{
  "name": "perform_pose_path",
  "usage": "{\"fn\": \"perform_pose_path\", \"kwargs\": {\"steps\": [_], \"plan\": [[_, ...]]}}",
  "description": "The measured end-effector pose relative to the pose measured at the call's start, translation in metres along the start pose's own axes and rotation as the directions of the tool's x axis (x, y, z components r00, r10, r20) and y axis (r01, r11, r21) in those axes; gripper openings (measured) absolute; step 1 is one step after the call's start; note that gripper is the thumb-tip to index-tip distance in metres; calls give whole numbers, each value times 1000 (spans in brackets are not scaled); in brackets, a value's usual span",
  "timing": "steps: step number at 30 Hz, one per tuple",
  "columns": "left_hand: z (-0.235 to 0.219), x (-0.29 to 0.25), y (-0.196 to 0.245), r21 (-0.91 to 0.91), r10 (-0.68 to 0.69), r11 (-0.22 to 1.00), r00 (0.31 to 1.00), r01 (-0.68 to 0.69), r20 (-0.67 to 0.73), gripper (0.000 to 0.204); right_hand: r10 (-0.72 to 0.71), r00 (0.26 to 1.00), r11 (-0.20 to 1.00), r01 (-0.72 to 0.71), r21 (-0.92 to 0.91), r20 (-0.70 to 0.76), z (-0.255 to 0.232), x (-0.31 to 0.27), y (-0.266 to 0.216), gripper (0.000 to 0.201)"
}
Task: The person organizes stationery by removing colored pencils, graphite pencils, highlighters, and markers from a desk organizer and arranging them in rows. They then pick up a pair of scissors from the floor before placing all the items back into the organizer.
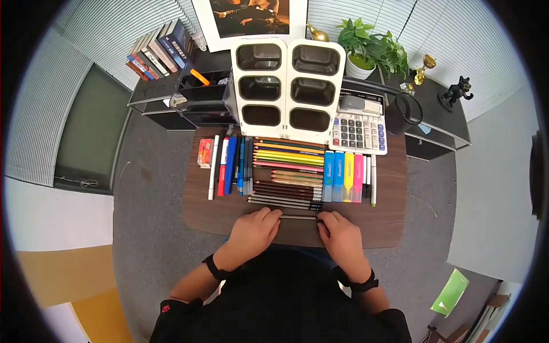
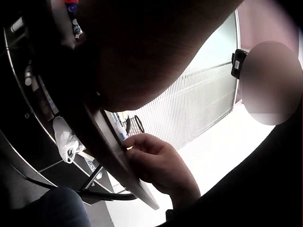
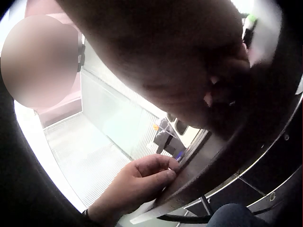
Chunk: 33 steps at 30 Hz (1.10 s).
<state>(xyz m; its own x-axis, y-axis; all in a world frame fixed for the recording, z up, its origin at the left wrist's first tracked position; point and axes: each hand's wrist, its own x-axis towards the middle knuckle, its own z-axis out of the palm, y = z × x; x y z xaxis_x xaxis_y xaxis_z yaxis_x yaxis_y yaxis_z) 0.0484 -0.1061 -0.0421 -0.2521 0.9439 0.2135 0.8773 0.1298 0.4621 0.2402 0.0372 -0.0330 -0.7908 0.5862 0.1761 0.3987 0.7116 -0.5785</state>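
Observation:
In the head view a thin grey pencil [image 1: 298,217] lies level near the desk's front edge. The left hand [image 1: 253,231] pinches its left end and the right hand [image 1: 341,233] pinches its right end. Just beyond it are rows of grey pencils [image 1: 283,202], dark brown pencils [image 1: 286,190] and coloured pencils [image 1: 289,155]. Blue highlighters [image 1: 329,176], a yellow one [image 1: 348,177] and a pink one [image 1: 358,178] stand in line to the right. Pens and markers [image 1: 230,164] lie to the left. Each wrist view is mostly dark, with the near hand large and its fingertips hidden.
A white tray with six dark compartments [image 1: 286,86] stands at the back of the desk [image 1: 211,220]. Beside it are a calculator [image 1: 358,134], a mesh cup [image 1: 405,113] and a black organizer [image 1: 206,97]. An eraser box [image 1: 205,152] lies at the left.

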Motion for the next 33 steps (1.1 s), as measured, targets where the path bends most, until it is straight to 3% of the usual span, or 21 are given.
{"fn": "perform_pose_path", "kwargs": {"steps": [3, 5, 9, 11, 14, 16, 18, 19, 20, 21, 25, 27, 29, 32, 33], "plan": [[-1, -1, 3, 20, 39, 999, 999, -40, 30, 18, 5, 1000, 999, -5, -35, 8, -1, -4, 1, 16], [-1, -3, 3, 34, 31, 999, 992, -35, 125, 22, 7, 1000, 998, -6, -57, 11, -3, -7, 2, 16], [-9, 6, 5, 74, 143, 985, 982, -153, 123, 27, -36, 999, 996, 38, -84, 25, -11, -7, 4, 17], [-10, 9, 6, 75, 251, 965, 968, -253, 27, 27, -71, 997, 993, 72, -92, 10, -13, -7, 6, 17], [-5, 5, 4, 8, 240, 971, 970, -241, 45, 28, -110, 994, 991, 108, -74, -25, -12, -9, 10, 16], [-3, 2, 5, -31, 184, 983, 981, -182, 59, 25, -129, 990, 990, 133, 50, -64, -12, -9, 14, 17], [-5, 3, 7, -225, 56, 973, 998, -45, 42, 22, -116, 991, 985, 123, 122, -65, -20, -12, 13, 18], [-9, 4, 8, -227, 54, 973, 997, -42, 48, 22, -23, 993, 942, 61, 330, -118, -26, -14, 10, 17], [-15, 5, 9, -391, 41, 920, 985, 28, 168, 21, 82, 985, 852, 10, 524, -151, -29, -17, 9, 17], [-18, 5, 9, -533, 51, 838, 957, 115, 286, 20, 93, 976, 819, 39, 573, -199, -29, -17, 12, 17], [-12, 3, 6, -531, 53, 834, 935, 152, 352, 20, 89, 975, 861, 28, 508, -204, -36, -4, 5, 15], [-16, 6, 1, -327, 31, 944, 980, 36, 198, 19, 39, 985, 908, 36, 417, -170, -34, -3, 11, 16], [-21, 5, -8, -256, 14, 966, 984, 32, 176, 19, -8, 992, 943, 48, 330, -123, -33, -5, 12, 16], [-22, 0, -24, -153, -11, 988, 993, 30, 120, 20, 38, 991, 985, -16, 174, -124, -39, -22, 9, 17], [-21, -2, -27, -125, -21, 992, 996, 32, 90, 21, 183, 983, 923, -183, 337, 32, -45, -34, 13, 16]]}}
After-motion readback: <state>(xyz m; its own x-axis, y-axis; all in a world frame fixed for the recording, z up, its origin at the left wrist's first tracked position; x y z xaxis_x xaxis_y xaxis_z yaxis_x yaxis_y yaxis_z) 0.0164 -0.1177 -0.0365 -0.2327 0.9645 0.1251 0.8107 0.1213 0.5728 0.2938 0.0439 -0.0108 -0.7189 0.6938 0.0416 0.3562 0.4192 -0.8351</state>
